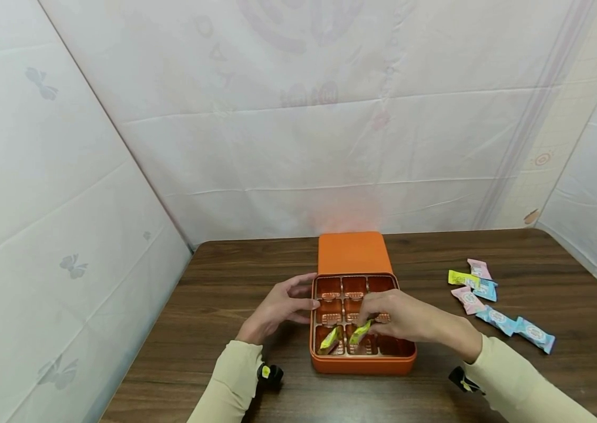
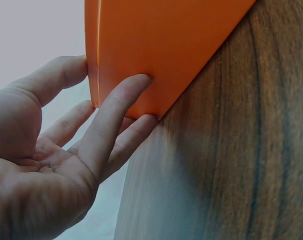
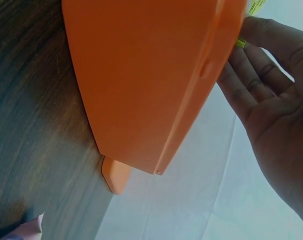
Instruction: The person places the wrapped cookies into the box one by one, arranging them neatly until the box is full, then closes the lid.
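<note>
Two hands on the orange box (image 1: 362, 364), which sits on the wooden table (image 1: 224, 352) right in front of me. My right hand (image 1: 404, 317) reaches over the tray and pinches a yellow-green candy packet (image 1: 359, 333) at the near middle compartment; another yellow-green packet (image 1: 330, 339) stands in the near left one. My left hand (image 1: 277, 305), fingers relaxed, rests against the box's left wall. Behind the box lies its orange lid (image 1: 351, 252). Far right: loose candy packets (image 1: 494, 302), pink, blue, yellow.
</note>
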Demonstrator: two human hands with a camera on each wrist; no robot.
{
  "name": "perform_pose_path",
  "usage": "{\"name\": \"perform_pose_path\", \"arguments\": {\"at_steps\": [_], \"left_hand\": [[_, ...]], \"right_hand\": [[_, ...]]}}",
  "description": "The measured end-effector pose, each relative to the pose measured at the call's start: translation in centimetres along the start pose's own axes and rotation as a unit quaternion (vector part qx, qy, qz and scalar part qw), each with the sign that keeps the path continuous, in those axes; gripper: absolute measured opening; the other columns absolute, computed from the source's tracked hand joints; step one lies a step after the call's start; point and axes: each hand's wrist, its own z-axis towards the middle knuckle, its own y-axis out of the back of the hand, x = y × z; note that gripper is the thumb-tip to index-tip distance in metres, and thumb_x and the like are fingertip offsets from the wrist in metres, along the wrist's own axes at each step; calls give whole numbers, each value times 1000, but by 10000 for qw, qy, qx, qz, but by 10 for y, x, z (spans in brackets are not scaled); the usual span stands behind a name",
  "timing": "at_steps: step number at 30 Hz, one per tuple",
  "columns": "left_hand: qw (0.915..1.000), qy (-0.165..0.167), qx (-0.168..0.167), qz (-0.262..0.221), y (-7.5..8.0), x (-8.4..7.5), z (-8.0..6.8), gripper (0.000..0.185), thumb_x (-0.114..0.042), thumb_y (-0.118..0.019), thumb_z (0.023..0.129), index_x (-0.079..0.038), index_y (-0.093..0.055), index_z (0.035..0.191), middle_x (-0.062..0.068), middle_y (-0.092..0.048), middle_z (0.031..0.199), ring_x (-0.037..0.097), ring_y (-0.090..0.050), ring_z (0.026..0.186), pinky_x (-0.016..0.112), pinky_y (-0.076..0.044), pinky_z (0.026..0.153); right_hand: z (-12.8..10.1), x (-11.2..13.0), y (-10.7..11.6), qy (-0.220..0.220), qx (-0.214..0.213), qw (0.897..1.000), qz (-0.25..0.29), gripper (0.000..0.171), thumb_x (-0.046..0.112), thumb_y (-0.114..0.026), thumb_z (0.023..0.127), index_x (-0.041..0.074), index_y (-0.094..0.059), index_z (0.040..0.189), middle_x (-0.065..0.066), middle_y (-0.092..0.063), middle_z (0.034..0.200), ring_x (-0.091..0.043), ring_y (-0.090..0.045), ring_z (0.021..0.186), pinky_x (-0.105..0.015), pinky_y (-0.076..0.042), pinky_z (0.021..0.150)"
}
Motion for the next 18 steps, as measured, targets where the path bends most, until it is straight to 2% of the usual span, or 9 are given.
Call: {"name": "perform_pose_path", "arguments": {"at_steps": [18], "left_hand": [[10000, 1, -4, 23, 0, 1, 1, 68, -4, -76, 98, -9, -48, 161, 26, -54, 151, 35, -71, 113, 52, -64, 82]], "right_hand": [[0, 0, -2, -83, 129, 9998, -115, 25, -5, -83, 90, 13, -81, 108, 6, -72, 106, -6, -67, 99, -32, -62, 80]]}}
